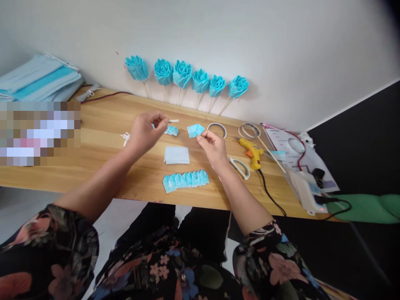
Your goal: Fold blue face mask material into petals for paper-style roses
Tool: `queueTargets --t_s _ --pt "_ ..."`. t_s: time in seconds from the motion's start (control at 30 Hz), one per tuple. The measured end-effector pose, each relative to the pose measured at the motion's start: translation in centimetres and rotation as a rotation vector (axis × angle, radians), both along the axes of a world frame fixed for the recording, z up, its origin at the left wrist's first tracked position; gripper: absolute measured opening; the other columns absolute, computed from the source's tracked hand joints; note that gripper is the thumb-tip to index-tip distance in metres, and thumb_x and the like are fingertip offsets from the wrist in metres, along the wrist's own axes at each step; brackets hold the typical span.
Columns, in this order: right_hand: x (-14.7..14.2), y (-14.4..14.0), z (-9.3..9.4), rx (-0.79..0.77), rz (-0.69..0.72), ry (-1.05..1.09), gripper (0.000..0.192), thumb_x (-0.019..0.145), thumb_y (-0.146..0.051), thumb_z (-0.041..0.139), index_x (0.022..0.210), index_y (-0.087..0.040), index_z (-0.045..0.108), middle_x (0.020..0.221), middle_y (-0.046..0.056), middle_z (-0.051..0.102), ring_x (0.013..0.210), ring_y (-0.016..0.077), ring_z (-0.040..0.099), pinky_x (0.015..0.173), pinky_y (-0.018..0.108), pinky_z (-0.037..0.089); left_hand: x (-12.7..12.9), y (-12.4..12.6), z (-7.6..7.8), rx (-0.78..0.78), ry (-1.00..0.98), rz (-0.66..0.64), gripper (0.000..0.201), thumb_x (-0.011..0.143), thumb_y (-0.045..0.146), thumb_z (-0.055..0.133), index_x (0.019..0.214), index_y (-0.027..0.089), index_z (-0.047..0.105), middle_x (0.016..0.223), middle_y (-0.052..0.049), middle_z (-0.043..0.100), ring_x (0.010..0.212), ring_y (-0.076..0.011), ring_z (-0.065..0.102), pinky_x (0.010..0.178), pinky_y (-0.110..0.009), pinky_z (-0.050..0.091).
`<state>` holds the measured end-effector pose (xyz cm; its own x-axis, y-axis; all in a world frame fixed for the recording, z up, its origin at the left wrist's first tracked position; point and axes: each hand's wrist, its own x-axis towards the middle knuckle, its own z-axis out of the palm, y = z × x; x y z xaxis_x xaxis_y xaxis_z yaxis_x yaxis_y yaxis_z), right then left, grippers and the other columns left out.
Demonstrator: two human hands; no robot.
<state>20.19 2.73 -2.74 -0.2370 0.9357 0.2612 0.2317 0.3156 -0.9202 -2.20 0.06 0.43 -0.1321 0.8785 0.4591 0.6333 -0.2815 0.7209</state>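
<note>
My left hand (145, 132) is closed in a pinch on a short white strip (174, 121) that sticks out to the right past the fingertips. Between thumb and fingers, my right hand (214, 146) grips a folded blue piece (195, 130) by its lower right corner. Partly behind my left hand lie some folded blue pieces (172, 130). A stack of pale sheets (176, 155) rests on the table between my forearms. Nearer the front edge, a row of overlapping folded blue pieces (186, 180) lies flat.
Several blue flowers on sticks (182, 75) lean against the wall. To the right are tape rolls (249, 131), a yellow glue gun (254, 155) with its cord, papers (281, 139) and a power strip (308, 191). Blue face masks (37, 79) are piled at left, with white scraps (125, 138) nearer.
</note>
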Motion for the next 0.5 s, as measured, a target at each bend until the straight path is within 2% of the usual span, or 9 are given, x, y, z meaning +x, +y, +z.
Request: queueTargets --t_s 0.1,0.2,0.27,0.37,0.43,0.5 --pt "0.1 0.5 -0.4 -0.015 0.003 0.042 0.026 0.083 -0.038 0.062 0.067 -0.022 0.050 0.064 -0.005 0.047 0.064 0.0107 0.044 0.064 0.026 0.037 -2.8 -1.1 1.6 -0.157 0.153 0.063 0.021 0.087 0.034 0.054 0.082 0.021 0.069 0.073 -0.002 0.068 0.069 -0.0184 0.058 0.066 -0.030 0.043" --pt "0.0 0.7 -0.6 -0.015 0.018 0.055 0.024 0.083 -0.037 0.063 0.067 -0.021 0.054 0.064 -0.004 0.051 0.065 0.0110 0.046 0.065 0.026 0.038 -5.6 -2.7 2.1 -0.297 0.326 0.096 0.028 0.088 0.036 0.049 0.088 0.020 0.072 0.080 -0.007 0.071 0.074 -0.0217 0.060 0.069 -0.033 0.042" --pt "-0.1 0.7 -0.7 -0.009 0.036 0.055 0.022 0.082 -0.037 0.063 0.068 -0.021 0.057 0.067 -0.003 0.055 0.066 0.0115 0.048 0.067 0.026 0.040 -7.2 -3.4 1.6 -0.413 0.405 0.093 0.032 0.088 0.036 0.046 0.091 0.020 0.074 0.088 -0.008 0.074 0.081 -0.0239 0.063 0.071 -0.034 0.042" --pt "-0.2 0.6 -0.7 0.000 0.052 0.049 0.020 0.082 -0.036 0.063 0.069 -0.021 0.060 0.066 -0.003 0.057 0.065 0.0118 0.050 0.068 0.027 0.041 -9.3 -3.5 0.1 -0.500 0.458 0.050 0.036 0.090 0.038 0.042 0.083 0.021 0.073 0.094 -0.008 0.075 0.087 -0.0252 0.064 0.073 -0.034 0.043" --pt "-0.2 0.6 -0.8 0.000 0.057 0.042 0.021 0.082 -0.036 0.064 0.069 -0.021 0.060 0.065 -0.004 0.056 0.063 0.0114 0.049 0.067 0.027 0.041 -10.2 -3.3 -0.8 -0.495 0.458 0.081 0.032 0.088 0.041 0.048 0.079 0.021 0.072 0.092 -0.009 0.074 0.085 -0.0250 0.064 0.073 -0.034 0.045" --pt "-0.2 0.5 -0.8 0.000 0.071 0.038 0.021 0.083 -0.036 0.064 0.069 -0.021 0.060 0.065 -0.004 0.056 0.063 0.0112 0.049 0.067 0.027 0.040 -10.5 -3.1 -1.2 -0.417 0.442 0.135 0.022 0.082 0.038 0.058 0.081 0.021 0.072 0.093 -0.009 0.073 0.086 -0.0246 0.064 0.076 -0.034 0.047"
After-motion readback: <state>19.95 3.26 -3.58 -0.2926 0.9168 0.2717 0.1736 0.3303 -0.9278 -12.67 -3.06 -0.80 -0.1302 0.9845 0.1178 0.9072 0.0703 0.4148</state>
